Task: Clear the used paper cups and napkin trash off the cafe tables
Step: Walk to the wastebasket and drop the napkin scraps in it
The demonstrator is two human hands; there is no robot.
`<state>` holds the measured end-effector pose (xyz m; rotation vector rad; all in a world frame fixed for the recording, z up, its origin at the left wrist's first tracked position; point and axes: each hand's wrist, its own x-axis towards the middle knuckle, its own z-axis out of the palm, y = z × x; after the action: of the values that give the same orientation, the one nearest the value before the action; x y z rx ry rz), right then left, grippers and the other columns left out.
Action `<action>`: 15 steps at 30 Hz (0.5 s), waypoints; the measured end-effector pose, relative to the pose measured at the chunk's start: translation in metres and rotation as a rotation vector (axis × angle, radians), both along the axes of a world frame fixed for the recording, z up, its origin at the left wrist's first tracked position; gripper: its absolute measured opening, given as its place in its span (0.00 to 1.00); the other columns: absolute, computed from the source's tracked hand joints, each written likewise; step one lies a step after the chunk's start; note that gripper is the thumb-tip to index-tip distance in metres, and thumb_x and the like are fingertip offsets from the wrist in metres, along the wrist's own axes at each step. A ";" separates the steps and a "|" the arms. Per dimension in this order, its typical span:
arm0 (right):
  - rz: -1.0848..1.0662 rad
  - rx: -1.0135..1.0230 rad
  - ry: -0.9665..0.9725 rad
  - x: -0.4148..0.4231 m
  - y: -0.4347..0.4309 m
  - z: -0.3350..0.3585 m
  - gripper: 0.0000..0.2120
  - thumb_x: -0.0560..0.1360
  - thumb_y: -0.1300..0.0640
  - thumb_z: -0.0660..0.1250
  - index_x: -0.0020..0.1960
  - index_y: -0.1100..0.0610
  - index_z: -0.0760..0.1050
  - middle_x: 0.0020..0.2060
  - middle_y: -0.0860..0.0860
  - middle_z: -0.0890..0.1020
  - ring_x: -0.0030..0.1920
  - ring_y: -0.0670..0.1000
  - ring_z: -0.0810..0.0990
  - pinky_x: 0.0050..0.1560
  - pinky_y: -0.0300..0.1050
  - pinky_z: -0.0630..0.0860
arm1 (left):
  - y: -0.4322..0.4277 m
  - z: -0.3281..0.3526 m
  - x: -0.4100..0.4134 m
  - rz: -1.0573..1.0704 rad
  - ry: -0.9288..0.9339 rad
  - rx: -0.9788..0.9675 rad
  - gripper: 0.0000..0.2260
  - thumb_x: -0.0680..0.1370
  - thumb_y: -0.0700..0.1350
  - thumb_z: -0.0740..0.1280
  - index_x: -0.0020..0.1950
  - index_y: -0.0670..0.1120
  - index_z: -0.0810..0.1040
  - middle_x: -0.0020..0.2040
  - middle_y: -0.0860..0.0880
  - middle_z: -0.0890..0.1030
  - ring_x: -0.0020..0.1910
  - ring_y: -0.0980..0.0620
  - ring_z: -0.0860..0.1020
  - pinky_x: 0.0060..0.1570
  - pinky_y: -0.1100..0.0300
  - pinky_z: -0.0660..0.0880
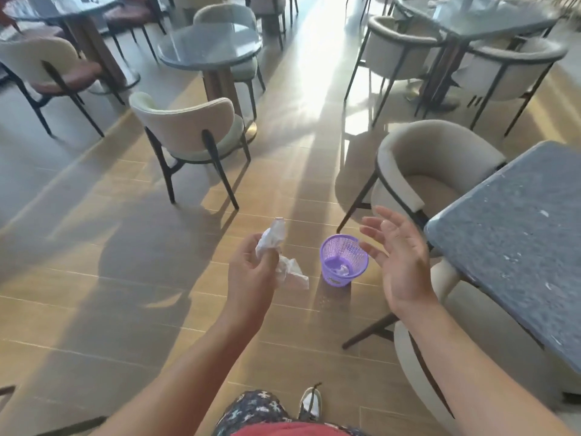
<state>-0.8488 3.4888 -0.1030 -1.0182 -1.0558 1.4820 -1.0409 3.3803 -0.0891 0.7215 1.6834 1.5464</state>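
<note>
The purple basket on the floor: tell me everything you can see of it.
The purple basket is a small round bin of plastic mesh, wider at the rim, standing upright on the wooden floor near a pale chair. A crumpled white scrap lies on its bottom. Nothing holds it.

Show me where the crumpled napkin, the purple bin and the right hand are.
crumpled napkin (290, 272), head view, loose lower end
purple bin (342, 247), head view, inner mesh wall
right hand (405, 269), head view, open palm

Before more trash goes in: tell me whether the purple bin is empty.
Not empty. The purple bin stands upright on the floor with a bit of crumpled white trash at its bottom, far from full.
</note>
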 end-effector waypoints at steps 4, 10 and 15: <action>-0.068 -0.023 0.008 -0.002 0.049 -0.007 0.10 0.78 0.52 0.67 0.55 0.44 0.85 0.54 0.54 0.86 0.56 0.53 0.84 0.61 0.58 0.78 | 0.064 -0.009 -0.010 -0.063 -0.017 -0.007 0.05 0.74 0.46 0.65 0.45 0.46 0.79 0.35 0.51 0.76 0.35 0.52 0.75 0.40 0.52 0.76; -0.165 -0.030 -0.004 -0.022 0.121 -0.019 0.12 0.78 0.51 0.66 0.58 0.48 0.83 0.53 0.51 0.87 0.57 0.52 0.84 0.59 0.53 0.79 | 0.165 -0.030 -0.034 -0.204 -0.046 -0.020 0.05 0.75 0.46 0.66 0.42 0.53 0.79 0.35 0.52 0.77 0.36 0.51 0.75 0.42 0.48 0.76; -0.318 -0.044 -0.012 -0.043 0.184 -0.027 0.12 0.77 0.51 0.68 0.58 0.48 0.84 0.56 0.50 0.85 0.58 0.50 0.83 0.57 0.52 0.80 | 0.259 -0.037 -0.063 -0.365 -0.023 -0.009 0.15 0.81 0.38 0.64 0.41 0.56 0.81 0.36 0.50 0.77 0.39 0.46 0.77 0.40 0.40 0.79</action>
<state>-0.8917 3.6726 -0.1302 -1.1677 -0.8278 1.2450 -1.1037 3.6397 -0.1260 0.9435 1.4452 1.2841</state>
